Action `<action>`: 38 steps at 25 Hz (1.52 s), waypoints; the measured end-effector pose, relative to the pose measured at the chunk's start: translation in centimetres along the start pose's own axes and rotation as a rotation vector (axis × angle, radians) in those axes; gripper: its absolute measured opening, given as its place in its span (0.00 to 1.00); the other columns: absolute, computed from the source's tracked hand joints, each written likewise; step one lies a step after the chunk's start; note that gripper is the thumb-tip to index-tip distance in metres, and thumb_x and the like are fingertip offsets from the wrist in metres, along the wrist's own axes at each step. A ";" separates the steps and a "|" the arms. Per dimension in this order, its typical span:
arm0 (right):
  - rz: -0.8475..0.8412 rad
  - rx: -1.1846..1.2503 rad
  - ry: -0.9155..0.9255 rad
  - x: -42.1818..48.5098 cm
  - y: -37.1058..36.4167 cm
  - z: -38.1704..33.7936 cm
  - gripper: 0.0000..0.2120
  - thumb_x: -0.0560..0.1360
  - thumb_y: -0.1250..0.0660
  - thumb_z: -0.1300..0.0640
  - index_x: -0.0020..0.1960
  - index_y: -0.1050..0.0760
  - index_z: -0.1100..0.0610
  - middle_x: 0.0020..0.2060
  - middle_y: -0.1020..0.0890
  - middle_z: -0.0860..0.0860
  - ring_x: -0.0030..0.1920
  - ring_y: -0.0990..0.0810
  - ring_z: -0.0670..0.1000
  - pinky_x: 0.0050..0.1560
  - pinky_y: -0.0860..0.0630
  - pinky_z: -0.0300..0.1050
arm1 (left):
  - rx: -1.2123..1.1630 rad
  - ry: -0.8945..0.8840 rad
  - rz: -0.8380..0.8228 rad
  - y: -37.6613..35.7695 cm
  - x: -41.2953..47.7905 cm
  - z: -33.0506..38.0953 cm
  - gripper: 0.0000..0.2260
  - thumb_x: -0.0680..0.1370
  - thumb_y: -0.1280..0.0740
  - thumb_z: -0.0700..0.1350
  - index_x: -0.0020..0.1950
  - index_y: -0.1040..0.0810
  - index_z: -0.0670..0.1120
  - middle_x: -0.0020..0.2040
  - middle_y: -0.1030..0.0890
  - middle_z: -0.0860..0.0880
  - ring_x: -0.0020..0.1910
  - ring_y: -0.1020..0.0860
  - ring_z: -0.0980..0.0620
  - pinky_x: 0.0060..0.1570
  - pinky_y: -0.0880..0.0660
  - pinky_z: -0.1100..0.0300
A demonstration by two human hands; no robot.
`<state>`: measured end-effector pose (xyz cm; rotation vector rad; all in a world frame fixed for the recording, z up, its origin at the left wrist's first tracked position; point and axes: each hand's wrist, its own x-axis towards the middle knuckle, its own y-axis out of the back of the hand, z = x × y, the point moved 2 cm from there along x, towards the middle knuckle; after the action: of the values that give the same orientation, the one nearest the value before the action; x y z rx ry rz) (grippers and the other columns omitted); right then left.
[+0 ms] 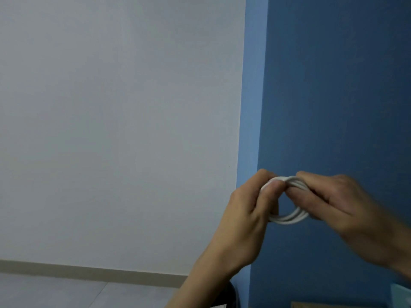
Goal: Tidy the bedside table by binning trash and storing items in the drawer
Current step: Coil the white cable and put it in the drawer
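Head view: both hands raised in front of the blue wall (333,85), holding a coiled white cable (287,218) between them. Left hand (246,207) grips the coil's left side, thumb and fingers curled round the loops. Right hand (338,203), motion-blurred, pinches the coil's right side and top. Cable is in the air, resting on nothing. White wall (111,107) to the left; pale baseboard (89,271) along its foot, grey floor (55,292) below.

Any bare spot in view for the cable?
Bare floor lower left, below the skirting. Brown strip at bottom edge, under the right hand: too cropped to judge. Crowded where it and the left hand grip the white cable.
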<state>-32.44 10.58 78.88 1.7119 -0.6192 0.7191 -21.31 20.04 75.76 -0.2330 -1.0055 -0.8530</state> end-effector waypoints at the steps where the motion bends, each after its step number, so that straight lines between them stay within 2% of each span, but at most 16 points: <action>1: 0.016 0.053 -0.009 -0.1 0.1 0.0 0.21 0.71 0.45 0.36 0.34 0.29 0.52 0.22 0.33 0.45 0.23 0.37 0.42 0.24 0.40 0.33 | 0.027 -0.007 0.006 0.0 0.0 0.0 0.14 0.77 0.44 0.55 0.39 0.28 0.48 0.28 0.31 0.57 0.28 0.34 0.60 0.31 0.36 0.68; 5: 0.083 0.114 -0.046 -0.6 1.3 0.1 0.29 0.68 0.44 0.29 0.37 0.23 0.54 0.20 0.34 0.44 0.21 0.39 0.41 0.22 0.41 0.34 | 0.095 -0.015 -0.003 0.3 0.0 0.0 0.12 0.77 0.43 0.55 0.36 0.29 0.52 0.27 0.31 0.56 0.28 0.34 0.59 0.30 0.36 0.66; 8: 0.049 0.027 -0.034 -0.7 2.1 0.4 0.24 0.66 0.45 0.27 0.36 0.21 0.43 0.19 0.34 0.43 0.20 0.39 0.41 0.22 0.40 0.34 | 0.127 0.003 -0.012 0.6 0.0 -0.1 0.13 0.78 0.41 0.52 0.34 0.31 0.53 0.26 0.30 0.56 0.27 0.34 0.59 0.30 0.37 0.70; 10: 0.019 -0.028 -0.025 -0.7 2.3 0.6 0.24 0.64 0.45 0.25 0.34 0.21 0.42 0.18 0.34 0.44 0.20 0.39 0.41 0.22 0.41 0.32 | 0.161 0.011 -0.018 0.7 0.0 0.0 0.13 0.78 0.41 0.51 0.34 0.31 0.54 0.26 0.30 0.57 0.28 0.33 0.59 0.30 0.36 0.71; 13: -0.090 0.295 -0.141 -0.7 2.5 1.4 0.26 0.59 0.34 0.28 0.36 0.19 0.51 0.20 0.31 0.47 0.21 0.35 0.42 0.22 0.38 0.32 | 0.203 0.005 0.005 0.8 0.1 -0.1 0.13 0.77 0.42 0.55 0.34 0.32 0.54 0.28 0.30 0.57 0.29 0.33 0.58 0.30 0.36 0.68; 16: -0.449 0.939 -0.256 -1.0 0.8 2.6 0.20 0.65 0.24 0.50 0.51 0.22 0.62 0.31 0.23 0.51 0.30 0.25 0.46 0.27 0.29 0.35 | 0.250 -0.028 0.034 1.0 0.3 -0.2 0.13 0.76 0.44 0.57 0.35 0.32 0.54 0.30 0.30 0.55 0.29 0.33 0.57 0.32 0.35 0.63; 18: -0.452 1.386 -0.178 -0.6 0.5 2.3 0.18 0.74 0.39 0.73 0.63 0.36 0.74 0.46 0.23 0.62 0.46 0.23 0.56 0.45 0.22 0.46 | 0.290 -0.042 0.053 1.0 0.6 0.1 0.13 0.77 0.44 0.56 0.36 0.32 0.53 0.30 0.30 0.54 0.30 0.33 0.54 0.32 0.35 0.61; 20: -0.333 1.566 -0.160 -0.6 0.8 2.7 0.20 0.74 0.51 0.81 0.65 0.47 0.79 0.54 0.29 0.69 0.54 0.27 0.65 0.56 0.26 0.55 | 0.325 -0.052 0.076 0.9 0.8 0.4 0.13 0.79 0.44 0.54 0.37 0.32 0.50 0.29 0.31 0.53 0.30 0.33 0.52 0.32 0.35 0.59; 21: -0.286 1.580 -0.163 -0.5 0.5 2.4 0.21 0.73 0.50 0.82 0.65 0.46 0.79 0.54 0.29 0.69 0.55 0.27 0.66 0.58 0.27 0.55 | 0.339 -0.057 0.082 0.9 0.9 0.6 0.13 0.79 0.44 0.54 0.38 0.32 0.49 0.29 0.32 0.53 0.30 0.33 0.52 0.32 0.34 0.58; 23: -0.223 1.410 -0.099 -0.2 -0.6 1.3 0.22 0.68 0.31 0.73 0.61 0.31 0.74 0.45 0.22 0.63 0.48 0.21 0.58 0.51 0.22 0.45 | 0.368 -0.066 0.081 1.0 1.0 0.9 0.13 0.79 0.45 0.54 0.39 0.33 0.48 0.29 0.32 0.53 0.30 0.32 0.51 0.33 0.33 0.54; 24: -0.115 1.253 -0.165 -0.5 -0.5 1.3 0.24 0.58 0.20 0.62 0.52 0.21 0.65 0.37 0.20 0.56 0.40 0.20 0.50 0.42 0.21 0.38 | 0.381 -0.070 0.077 1.0 1.0 1.1 0.14 0.79 0.46 0.55 0.39 0.33 0.48 0.29 0.32 0.53 0.30 0.32 0.50 0.34 0.32 0.52; 26: 0.205 0.904 -0.250 -0.8 -0.2 0.1 0.27 0.43 0.18 0.44 0.39 0.17 0.53 0.28 0.21 0.48 0.30 0.22 0.43 0.33 0.24 0.31 | 0.399 -0.076 0.066 0.9 0.9 1.2 0.16 0.79 0.47 0.57 0.39 0.34 0.47 0.29 0.32 0.52 0.31 0.32 0.48 0.34 0.32 0.49; 29: 0.417 0.718 -0.174 -0.7 -0.5 -0.7 0.26 0.46 0.23 0.35 0.37 0.19 0.49 0.28 0.19 0.47 0.29 0.21 0.42 0.35 0.24 0.29 | 0.380 -0.074 0.053 0.9 0.6 1.0 0.16 0.78 0.49 0.59 0.39 0.34 0.48 0.30 0.30 0.49 0.31 0.31 0.47 0.35 0.32 0.48; 31: 0.549 0.648 -0.182 -0.7 -1.2 -0.6 0.22 0.51 0.25 0.36 0.37 0.22 0.49 0.29 0.19 0.47 0.31 0.21 0.42 0.37 0.24 0.30 | 0.340 -0.046 0.038 0.9 0.4 0.9 0.15 0.79 0.48 0.57 0.39 0.34 0.48 0.32 0.29 0.50 0.32 0.31 0.49 0.35 0.32 0.51; 34: 0.665 0.529 -0.170 -0.9 -2.4 -1.1 0.11 0.59 0.26 0.49 0.35 0.27 0.51 0.32 0.22 0.48 0.34 0.21 0.44 0.39 0.23 0.31 | 0.357 -0.042 0.036 0.9 0.1 0.7 0.16 0.79 0.49 0.58 0.40 0.34 0.49 0.35 0.28 0.49 0.33 0.30 0.49 0.35 0.31 0.50; 38: 0.584 0.112 -0.110 -0.7 -3.1 -1.0 0.16 0.61 0.24 0.52 0.38 0.32 0.49 0.35 0.25 0.49 0.37 0.23 0.48 0.40 0.24 0.32 | 0.413 -0.070 0.062 1.2 -0.1 0.2 0.16 0.78 0.51 0.60 0.43 0.34 0.50 0.36 0.26 0.51 0.33 0.29 0.49 0.35 0.30 0.51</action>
<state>-30.87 12.35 76.54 1.6885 -1.2014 1.0836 -20.56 20.99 75.98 0.0589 -1.2090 -0.5674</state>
